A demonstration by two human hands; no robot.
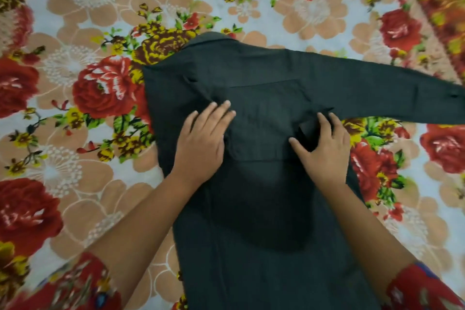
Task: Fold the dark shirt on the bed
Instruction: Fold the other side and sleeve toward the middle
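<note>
Pressing the dark shirt (264, 70) flat on the floral bed (75, 20), a person works at centre frame, collar (214, 38) toward the top. The left hand (201, 143) lies flat, fingers together, on the shirt's left half; the right hand (324, 148) pinches a fold between thumb and fingers near the armpit. The unfolded sleeve (390, 98) runs lengthwise to the right edge, nearest the right hand, likely next to fold in.

Soft, even overhead light falls on the shirt (251, 70), where a rounded shadow darkens its middle. Wide-angle curvature bends the bedspread (100, 7) pattern toward the frame's edges. The upper right corner and the person's sleeves (75, 289) are smeared by blur.
</note>
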